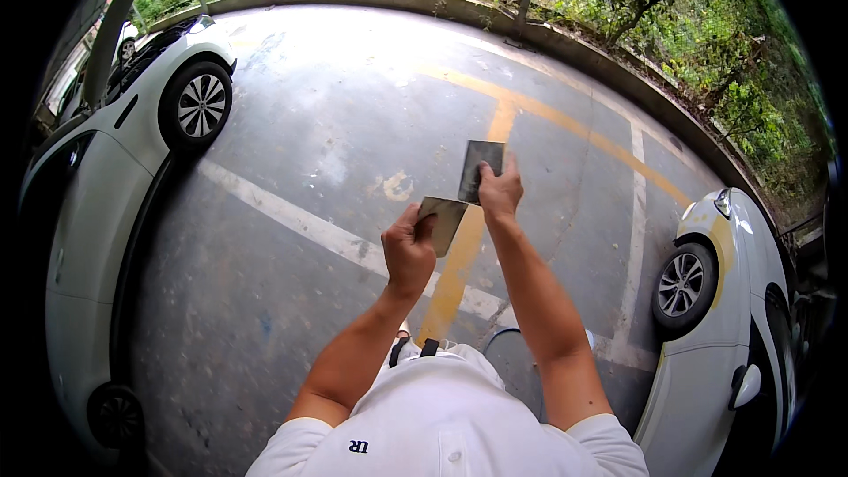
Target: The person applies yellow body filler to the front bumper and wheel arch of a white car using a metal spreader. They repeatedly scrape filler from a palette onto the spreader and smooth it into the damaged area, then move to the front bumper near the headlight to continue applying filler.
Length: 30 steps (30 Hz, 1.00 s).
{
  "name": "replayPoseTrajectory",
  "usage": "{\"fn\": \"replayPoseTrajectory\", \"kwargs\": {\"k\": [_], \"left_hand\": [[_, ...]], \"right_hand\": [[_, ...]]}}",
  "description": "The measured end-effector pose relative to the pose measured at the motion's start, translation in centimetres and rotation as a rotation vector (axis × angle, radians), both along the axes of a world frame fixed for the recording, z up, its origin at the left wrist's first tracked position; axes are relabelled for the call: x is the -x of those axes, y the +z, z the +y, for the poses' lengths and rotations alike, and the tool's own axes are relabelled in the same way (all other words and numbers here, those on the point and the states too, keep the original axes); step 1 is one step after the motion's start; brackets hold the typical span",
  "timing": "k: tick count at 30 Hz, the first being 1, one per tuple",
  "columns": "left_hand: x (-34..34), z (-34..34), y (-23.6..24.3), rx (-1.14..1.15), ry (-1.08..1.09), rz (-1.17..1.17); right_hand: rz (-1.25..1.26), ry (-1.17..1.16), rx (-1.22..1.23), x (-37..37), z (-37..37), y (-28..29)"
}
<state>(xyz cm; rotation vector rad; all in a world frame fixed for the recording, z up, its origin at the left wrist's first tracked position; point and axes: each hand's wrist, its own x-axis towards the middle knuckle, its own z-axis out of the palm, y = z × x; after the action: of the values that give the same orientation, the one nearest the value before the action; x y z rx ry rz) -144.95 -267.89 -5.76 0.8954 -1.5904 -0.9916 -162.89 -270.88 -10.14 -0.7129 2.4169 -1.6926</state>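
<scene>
My left hand (410, 247) is closed on a thin, pale grey-beige scraper plate (448, 223), its thumb lying over the near face. Slightly farther off and to the right, my right hand (502, 187) grips a darker grey rectangular scraper plate (471, 178), thumb on top. Both plates are held up in front of me above the floor. Their near corners look close together; I cannot tell whether they touch. The fingers behind each plate are mostly hidden.
A white car (115, 177) with a raised panel stands at the left. Another white car (707, 336) at the right has yellowish patches round its wheel arch. A blue-rimmed round thing (505, 330) sits beside me, partly hidden. A low kerb (424, 2) and greenery lie beyond.
</scene>
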Motion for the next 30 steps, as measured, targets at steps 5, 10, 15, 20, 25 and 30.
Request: {"fn": "replayPoseTrajectory", "kwargs": {"k": [5, 10, 15, 20, 25, 30], "left_hand": [[-3.3, -7.6, -4.6, -0.643, -0.23, 0.665], [-1.5, -9.9, -6.3, -0.436, -0.361, 0.588], [1.3, -12.1, -5.8, -0.568, -0.34, 0.41], [8.4, -12.2, -5.9, -0.688, -0.514, 0.43], [15.7, -15.8, -6.7, -1.041, -0.688, 0.427], [27.5, -13.2, -3.0, -1.194, -1.228, 0.639]], "right_hand": [[0.575, 0.333, 0.381, -6.4, -0.5, 2.1], [0.882, 0.687, 0.091, -6.9, -2.7, 2.8], [0.579, 0.438, -0.259, -0.4, -1.8, 2.0], [0.504, 0.23, -0.3, 6.1, -0.5, 0.3], [0.726, 0.387, -0.062, 8.8, 3.2, 2.8], [0.981, 0.504, -0.074, 11.1, 5.2, 3.6]]}}
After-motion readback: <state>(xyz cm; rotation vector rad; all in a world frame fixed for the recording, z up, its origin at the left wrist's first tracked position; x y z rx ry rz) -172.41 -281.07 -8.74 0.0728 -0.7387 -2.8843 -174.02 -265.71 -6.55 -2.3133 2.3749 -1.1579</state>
